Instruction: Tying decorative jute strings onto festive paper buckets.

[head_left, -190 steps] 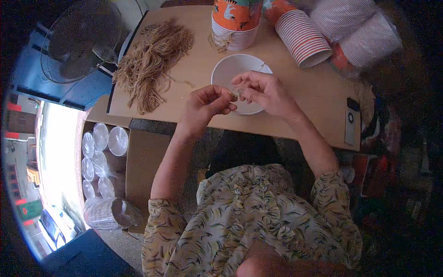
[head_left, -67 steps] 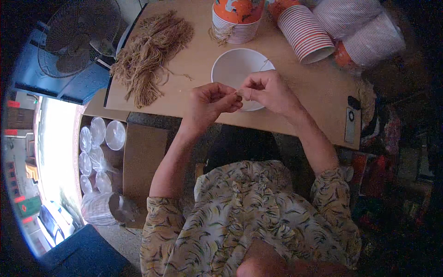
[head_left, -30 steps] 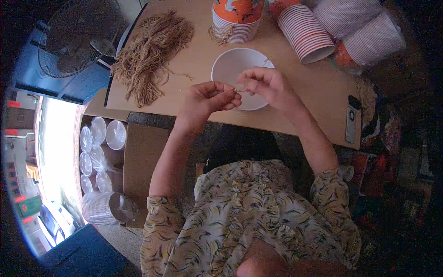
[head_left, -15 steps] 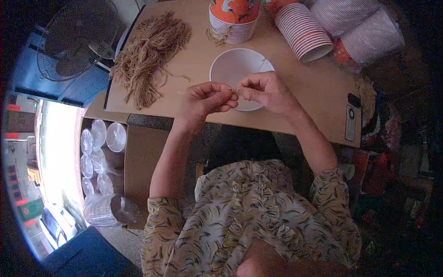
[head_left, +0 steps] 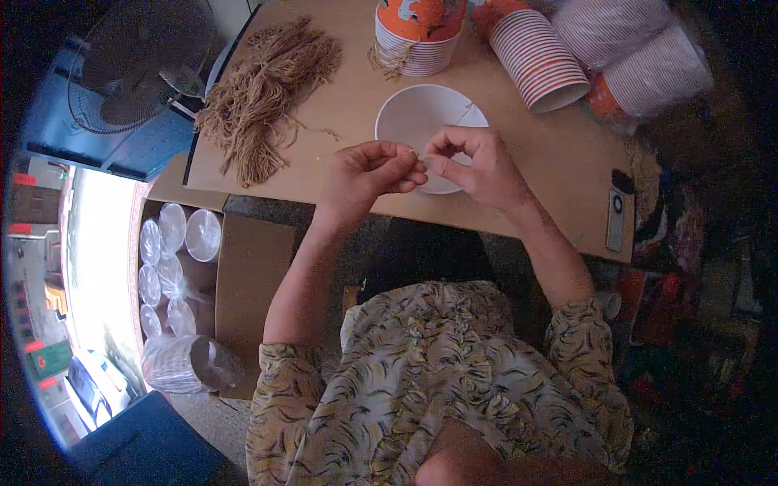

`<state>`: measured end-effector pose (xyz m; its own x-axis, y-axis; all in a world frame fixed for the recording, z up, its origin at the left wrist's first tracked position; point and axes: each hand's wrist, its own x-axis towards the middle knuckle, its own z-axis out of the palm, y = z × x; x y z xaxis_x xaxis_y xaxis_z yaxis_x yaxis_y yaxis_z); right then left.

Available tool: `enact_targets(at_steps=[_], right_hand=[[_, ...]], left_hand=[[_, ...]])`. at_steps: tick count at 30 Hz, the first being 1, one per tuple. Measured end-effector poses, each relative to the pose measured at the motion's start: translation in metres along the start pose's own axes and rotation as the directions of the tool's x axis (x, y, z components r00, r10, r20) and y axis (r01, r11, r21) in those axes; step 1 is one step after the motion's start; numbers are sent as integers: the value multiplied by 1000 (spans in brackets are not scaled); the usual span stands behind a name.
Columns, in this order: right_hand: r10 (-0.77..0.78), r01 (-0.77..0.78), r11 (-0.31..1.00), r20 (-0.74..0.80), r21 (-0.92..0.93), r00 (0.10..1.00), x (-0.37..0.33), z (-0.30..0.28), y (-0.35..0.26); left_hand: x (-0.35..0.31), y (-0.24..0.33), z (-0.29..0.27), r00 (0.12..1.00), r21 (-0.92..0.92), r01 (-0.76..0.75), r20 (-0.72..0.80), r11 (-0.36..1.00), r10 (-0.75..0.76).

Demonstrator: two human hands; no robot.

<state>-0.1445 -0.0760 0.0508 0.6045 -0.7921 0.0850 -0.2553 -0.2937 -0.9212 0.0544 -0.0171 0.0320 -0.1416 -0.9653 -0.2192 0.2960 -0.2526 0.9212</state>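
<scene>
1. The left hand (head_left: pixel 374 174) has its thumb and finger pinched on a tiny bit of string (head_left: pixel 416 152). It is very hard to see.
2. The right hand (head_left: pixel 480 168) is right beside it, thumb and finger curled close. You cannot tell if it grips the string too.
3. Both hands are over the near side of a white round tub (head_left: pixel 409 109). A thin cord (head_left: pixel 466 112) shows by its right rim.
4. The tub sits on a smooth tan table (head_left: pixel 551 170). A big messy heap of brown twine (head_left: pixel 271 97) lies on the left.
5. At the back, a stack of orange and white tubs (head_left: pixel 419 50) stands with its rims down. To its right, a striped stack (head_left: pixel 539 61) lies tipped over, near plastic-wrapped stacks (head_left: pixel 656 69).
6. A silver gadget (head_left: pixel 617 223) lies by the table's right edge.
7. On the left are a round fan (head_left: pixel 138 65) by a blue surface (head_left: pixel 89 146), a cardboard box (head_left: pixel 255 259) with clear-wrapped bundles (head_left: pixel 203 235), and a very bright opening (head_left: pixel 101 251). The room's right side is dark.
</scene>
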Motion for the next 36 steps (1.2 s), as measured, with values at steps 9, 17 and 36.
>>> enact_targets(at_steps=[9, 17, 36], right_hand=[[-61, 65, 987, 33, -148, 998, 2, 1, -14], [122, -122, 986, 9, 116, 993, 9, 1, 1], [163, -147, 957, -45, 251, 986, 7, 7, 7]], left_hand=[[2, -4, 2, 999, 12, -31, -37, 999, 32], [2, -6, 6, 993, 36, -108, -47, 994, 110], [4, -12, 11, 985, 18, -155, -69, 988, 156]])
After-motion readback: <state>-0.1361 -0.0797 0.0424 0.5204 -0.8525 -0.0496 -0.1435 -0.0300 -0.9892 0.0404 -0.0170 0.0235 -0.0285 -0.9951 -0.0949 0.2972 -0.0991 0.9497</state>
